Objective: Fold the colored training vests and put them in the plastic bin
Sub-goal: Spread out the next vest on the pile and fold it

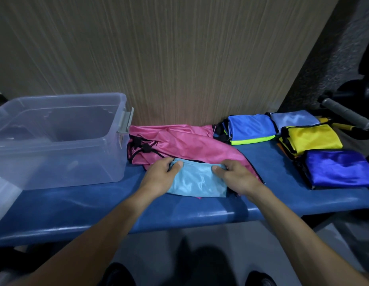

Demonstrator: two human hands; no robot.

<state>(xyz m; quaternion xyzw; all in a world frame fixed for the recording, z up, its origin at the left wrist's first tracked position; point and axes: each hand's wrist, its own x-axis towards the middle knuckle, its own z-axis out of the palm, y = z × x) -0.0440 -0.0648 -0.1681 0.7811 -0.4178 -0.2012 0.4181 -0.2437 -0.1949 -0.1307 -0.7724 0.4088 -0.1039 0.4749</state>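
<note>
A clear plastic bin (pixel 55 139) is seen at the left end of the blue desk (pixel 179 215), open at the top; no vest can be made out inside it, only reflections on its walls. A folded light blue vest (pixel 198 182) is held near the front edge of the desk, lying partly on an unfolded pink vest (pixel 179 141) that is spread behind it and reaches the bin's right wall. The left hand (pixel 161 176) is laid at the vest's left end and the right hand (pixel 237 178) at its right end, both arms reaching forward from below; each grip is clenched on the fabric, with the thumb on top near the far edge and the fingers tucked out of sight underneath. The light blue vest is folded into a flat rectangle whose long axis runs left to right along the desk, tilted slightly so the right end sits nearer. At the right, well apart from the hands, folded vests are gathered: a blue vest (pixel 251 125) on a neon-yellow one, a pale blue vest (pixel 293 118), a yellow vest (pixel 313 139) and a royal blue vest (pixel 338 170).
</note>
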